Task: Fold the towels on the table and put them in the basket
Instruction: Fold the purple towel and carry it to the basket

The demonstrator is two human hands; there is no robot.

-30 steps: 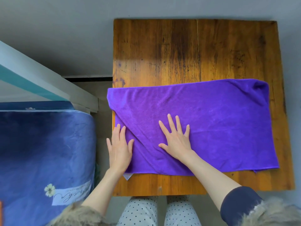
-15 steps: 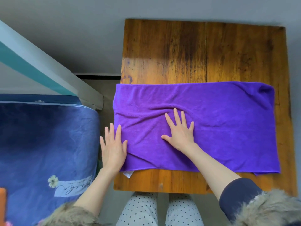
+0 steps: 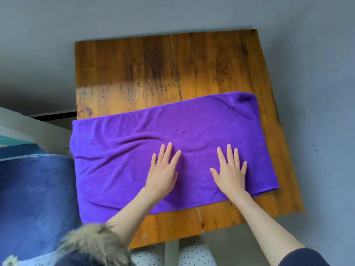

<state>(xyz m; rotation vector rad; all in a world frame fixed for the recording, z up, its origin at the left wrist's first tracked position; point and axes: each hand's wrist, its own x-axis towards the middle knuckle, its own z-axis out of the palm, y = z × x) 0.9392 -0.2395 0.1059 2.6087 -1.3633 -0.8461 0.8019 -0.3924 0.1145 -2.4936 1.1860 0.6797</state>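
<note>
Towel (image 3: 192, 127), purple and soft, is spread long-ways across the near half of the wooden table (image 3: 153, 73). It looks already folded once into a long strip, though this is only a guess. Its left end hangs a little past the table's edge, beside a blue blanket (image 3: 34, 198). A few wavy bumps are seen in the cloth just past the fingertips.

The left hand (image 3: 163, 169) is laid flat on the middle of the towel, fingers straight and spread, with nothing held. The right hand (image 3: 229, 169) is pressed flat on the towel too, nearer the right end, fingers straight, nothing gripped. The cloth is being smoothed, it seems.

The towel is judged to be light, floppy and a bit fuzzy, so it will bend anywhere and will not break. It may slide on the smooth wood if pushed hard. For the next fold, the two corners of one short end would best be pinched and carried over to the other end. No basket is seen here.
</note>
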